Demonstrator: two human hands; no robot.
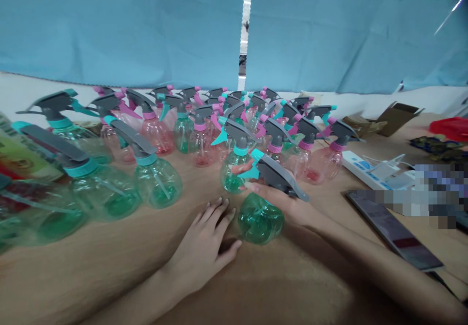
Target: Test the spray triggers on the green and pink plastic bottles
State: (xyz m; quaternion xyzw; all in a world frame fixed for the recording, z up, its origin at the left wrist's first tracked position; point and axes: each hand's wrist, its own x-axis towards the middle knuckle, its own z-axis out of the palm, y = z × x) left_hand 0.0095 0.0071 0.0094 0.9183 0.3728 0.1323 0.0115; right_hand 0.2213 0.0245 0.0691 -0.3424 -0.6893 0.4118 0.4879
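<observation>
Head view: R hand (290, 205) grips 1 spray bottle (261, 220) by neck, on or just above bench (127, 271), short of bottle rows (201, 149) toward back edge; L hand (199, 242) open, palm-down beside it. Prob. light, thin, squeezable, slick body — best hold neck. Nozzle (257, 155) aims L/back edge; long axis approx. upright.

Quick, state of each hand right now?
Left hand: open, palm down on the table, holding nothing.
Right hand: closed, holding a green spray bottle.

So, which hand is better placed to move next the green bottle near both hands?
Probably the right hand: it holds the green bottle around the neck. The left hand lies palm down on the table beside it.
</observation>
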